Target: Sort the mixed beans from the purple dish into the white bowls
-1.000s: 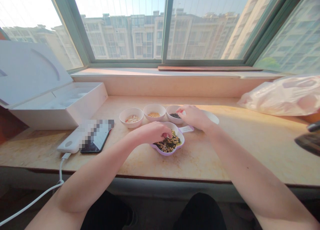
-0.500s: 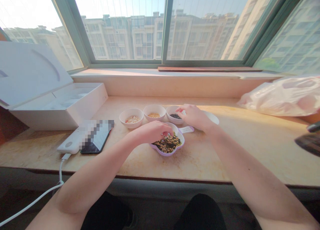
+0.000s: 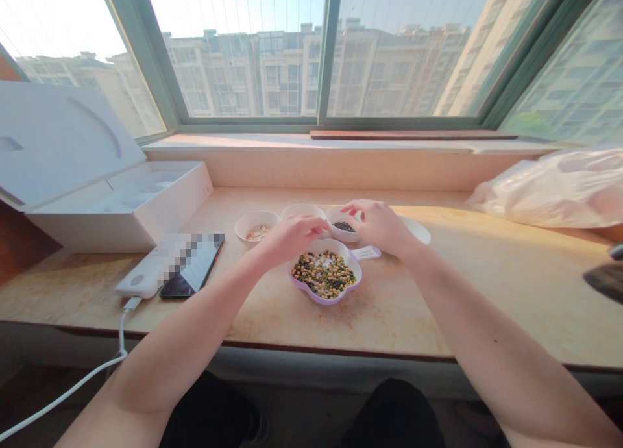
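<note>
A purple-rimmed scalloped bowl (image 3: 324, 298) with a flat handle holds a mix of yellow, green and black beans. My left hand (image 3: 294, 236) hovers above its back left edge, fingertips close together; whatever they may pinch is too small to make out. It partly covers a white bowl (image 3: 302, 210) behind it. My right hand (image 3: 377, 224) is at the right side of a white bowl (image 3: 343, 236) with black beans (image 3: 344, 226) in it. Its fingers are curved and apart over that rim, with nothing visible between them. To the left stands a white bowl (image 3: 243, 228) of pale flat pieces.
Another white dish (image 3: 418, 230) is partly hidden behind my right wrist. A phone (image 3: 187, 276), a white power bank (image 3: 139, 276) with cable and an open white box (image 3: 170, 204) are on the left. A plastic bag (image 3: 545, 191) and a dark object (image 3: 606, 279) lie right.
My left hand has risen out of the scalloped bowl and moved up and left, uncovering the mixed beans. My right hand has stayed by the black beans. The view has shifted slightly.
</note>
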The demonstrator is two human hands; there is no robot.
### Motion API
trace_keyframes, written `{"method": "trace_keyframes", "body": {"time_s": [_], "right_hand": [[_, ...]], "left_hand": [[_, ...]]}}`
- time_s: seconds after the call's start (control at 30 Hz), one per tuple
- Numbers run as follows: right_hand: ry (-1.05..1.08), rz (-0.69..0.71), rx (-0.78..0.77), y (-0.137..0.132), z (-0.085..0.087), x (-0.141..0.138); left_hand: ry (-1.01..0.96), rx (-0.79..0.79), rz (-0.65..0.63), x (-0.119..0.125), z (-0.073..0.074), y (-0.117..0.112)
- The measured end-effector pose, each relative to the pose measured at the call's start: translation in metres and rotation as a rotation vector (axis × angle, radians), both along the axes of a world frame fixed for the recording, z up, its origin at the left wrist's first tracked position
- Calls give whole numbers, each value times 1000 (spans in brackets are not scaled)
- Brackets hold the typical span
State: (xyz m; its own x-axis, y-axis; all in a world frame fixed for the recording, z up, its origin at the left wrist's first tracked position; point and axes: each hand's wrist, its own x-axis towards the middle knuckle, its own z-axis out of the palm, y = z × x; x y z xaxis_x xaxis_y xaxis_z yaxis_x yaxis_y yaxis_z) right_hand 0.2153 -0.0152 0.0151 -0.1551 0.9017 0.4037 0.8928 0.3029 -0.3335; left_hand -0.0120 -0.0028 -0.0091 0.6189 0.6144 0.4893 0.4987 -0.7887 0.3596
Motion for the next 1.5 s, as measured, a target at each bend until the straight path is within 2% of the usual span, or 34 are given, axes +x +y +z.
{"method": "trace_keyframes", "body": {"time_s": [0.17,0.27,0.33,0.43,0.5,0.57,0.77,0.9,1.03,1.1,1.17,1.27,1.37,1.5], "right_hand": [[22,-37,10,7,0,14],[121,-36,22,11,0,21],[257,37,-93,9,0,20],[465,274,-438,1,2,10],[552,413,-609,-5,3,1],[600,458,-662,-9,3,-8],[667,432,-663,-9,-4,-17],[544,342,-547,-9,1,-11],[202,99,-167,-3,12,12],[87,-4,-90,5,16,31],[-26,-90,-157,13,18,51],[-224,-179,-417,23,17,77],[-293,-176,-657,29,13,93],[-223,-217,-715,33,7,101]], "left_hand": [[-2,-38,-13,-2,2,-1],[-38,-68,-12,-1,0,-1],[-91,-66,-3,1,-1,-2],[-202,-32,11,5,-1,-5],[-262,-1,7,8,1,-8],[-292,29,-1,9,3,-11],[-265,63,-6,10,1,-11],[-216,-10,51,13,-4,-11],[63,-97,12,12,1,-21],[172,-109,-3,10,6,-25],[266,-127,-70,8,10,-28],[368,-169,-206,9,11,-28],[414,-165,-285,13,7,-28],[454,-157,-302,19,4,-28]]}}
